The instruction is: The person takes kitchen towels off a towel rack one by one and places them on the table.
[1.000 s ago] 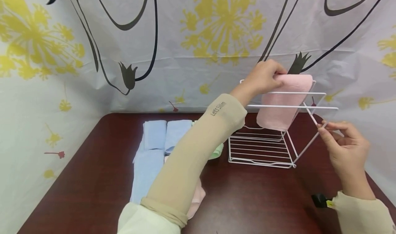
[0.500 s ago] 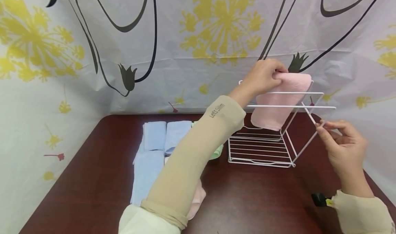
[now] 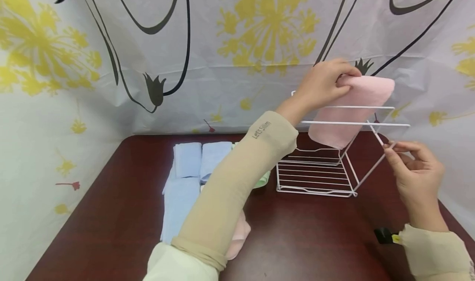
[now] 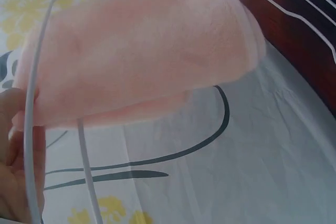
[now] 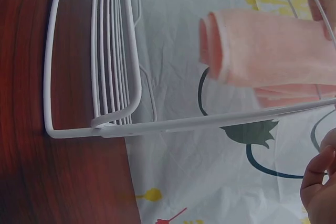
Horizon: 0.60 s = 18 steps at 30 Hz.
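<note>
A folded pink towel (image 3: 361, 93) hangs from my left hand (image 3: 324, 83), which grips its upper left edge between thumb and fingers. The towel tilts behind the two upper front bars of a white wire rack (image 3: 315, 190), above the rack's lower shelf. In the left wrist view the towel (image 4: 142, 51) shows soft, layered folds, with the fingers at its left end. My right hand (image 3: 417, 169) pinches the rack's right side wire with thumb and index finger. In the right wrist view the towel (image 5: 273, 51) appears apart from the lower shelf wires (image 5: 113, 51).
Folded blue towels (image 3: 182, 202) lie on the dark red table (image 3: 104, 215) at the left. A green towel (image 3: 262, 180) and a pink cloth (image 3: 239, 235) show partly behind my left sleeve (image 3: 230, 186). A patterned curtain (image 3: 208, 54) stands behind. A small black object (image 3: 383, 235) is by the right sleeve.
My left hand has lifted the pink towel upward and to the right, after a slight shift left. The right hand keeps its pinch on the rack's side wire.
</note>
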Available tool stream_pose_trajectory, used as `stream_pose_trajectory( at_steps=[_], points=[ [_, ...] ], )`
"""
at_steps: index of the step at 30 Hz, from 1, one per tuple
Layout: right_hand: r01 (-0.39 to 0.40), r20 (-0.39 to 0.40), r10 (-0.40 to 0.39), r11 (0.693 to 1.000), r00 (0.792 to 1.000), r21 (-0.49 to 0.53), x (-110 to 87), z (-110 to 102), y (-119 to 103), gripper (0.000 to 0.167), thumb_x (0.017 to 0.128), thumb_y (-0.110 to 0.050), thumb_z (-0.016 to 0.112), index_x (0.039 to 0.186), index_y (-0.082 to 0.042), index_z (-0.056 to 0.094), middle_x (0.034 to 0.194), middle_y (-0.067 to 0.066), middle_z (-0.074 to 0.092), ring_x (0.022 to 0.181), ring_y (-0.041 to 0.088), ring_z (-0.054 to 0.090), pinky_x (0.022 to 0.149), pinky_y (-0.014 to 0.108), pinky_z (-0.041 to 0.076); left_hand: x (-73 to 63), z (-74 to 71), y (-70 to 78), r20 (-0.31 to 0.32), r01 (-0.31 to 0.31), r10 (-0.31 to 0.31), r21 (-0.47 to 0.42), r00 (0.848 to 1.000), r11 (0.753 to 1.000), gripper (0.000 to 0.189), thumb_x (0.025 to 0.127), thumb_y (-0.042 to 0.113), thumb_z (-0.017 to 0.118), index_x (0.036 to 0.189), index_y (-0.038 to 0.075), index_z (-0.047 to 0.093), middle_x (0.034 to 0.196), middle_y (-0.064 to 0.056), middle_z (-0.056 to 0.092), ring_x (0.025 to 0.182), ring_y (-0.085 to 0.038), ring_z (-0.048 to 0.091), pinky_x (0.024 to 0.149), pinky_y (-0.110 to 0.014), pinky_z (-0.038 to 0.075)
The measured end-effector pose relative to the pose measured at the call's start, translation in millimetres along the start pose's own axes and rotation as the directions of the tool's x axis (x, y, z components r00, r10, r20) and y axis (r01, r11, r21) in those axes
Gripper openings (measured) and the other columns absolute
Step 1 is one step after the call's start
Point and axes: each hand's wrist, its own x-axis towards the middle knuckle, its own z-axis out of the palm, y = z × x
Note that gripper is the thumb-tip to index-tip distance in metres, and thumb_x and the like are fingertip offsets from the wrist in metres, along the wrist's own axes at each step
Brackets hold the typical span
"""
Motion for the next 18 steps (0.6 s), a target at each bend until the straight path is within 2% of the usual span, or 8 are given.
stream_pose_trajectory(
  at_steps=[7,11,15,18],
  points=[
    [0.022,-0.012,-0.022,1.0,1.0,-0.002,1.1,0.0,4.2,0.023,0.079,0.03,0.057,0.102,0.032,0.054,0.093,0.014,0.071,0.088,0.019,0.075,0.082,0.02,0.058,-2.6,-7.2,4.5,-0.008,-0.049,0.049,-0.007,0.999,0.999,0.032,0.098,0.022,0.062,0.13,0.022,0.066,0.135,0.008,0.062,0.114,-0.003,0.057,0.094,-0.006,0.036],
    [0.023,-0.018,-0.023,1.0,1.0,0.004,1.2,1.3,5.7,0.023,0.078,0.031,0.057,0.101,0.032,0.055,0.094,0.015,0.072,0.086,0.019,0.076,0.081,0.021,0.058,-8.7,-12.9,-1.6,-0.061,-0.065,0.063,-0.033,0.996,0.997,0.032,0.097,0.02,0.064,0.128,0.018,0.067,0.134,0.004,0.063,0.121,-0.005,0.058,0.1,-0.004,0.033],
    [0.014,-0.021,-0.013,1.0,1.0,0.025,2.6,2.8,5.8,0.023,0.078,0.032,0.056,0.101,0.031,0.055,0.093,0.016,0.073,0.086,0.019,0.075,0.08,0.021,0.058,-16.7,-19.2,-8.6,-0.152,-0.069,0.051,-0.111,0.987,0.991,0.031,0.094,0.017,0.068,0.125,0.013,0.069,0.129,0.0,0.066,0.111,-0.007,0.061,0.092,-0.005,0.038],
    [0.014,-0.036,-0.012,0.999,0.999,0.048,3.5,4.0,6.1,0.022,0.078,0.032,0.056,0.1,0.031,0.055,0.092,0.016,0.072,0.085,0.02,0.075,0.079,0.021,0.058,-21.8,-24.5,-10.6,-0.176,-0.07,0.047,-0.131,0.983,0.989,0.031,0.094,0.018,0.069,0.124,0.013,0.069,0.128,0.001,0.066,0.104,-0.005,0.061,0.087,-0.006,0.04]
  ],
)
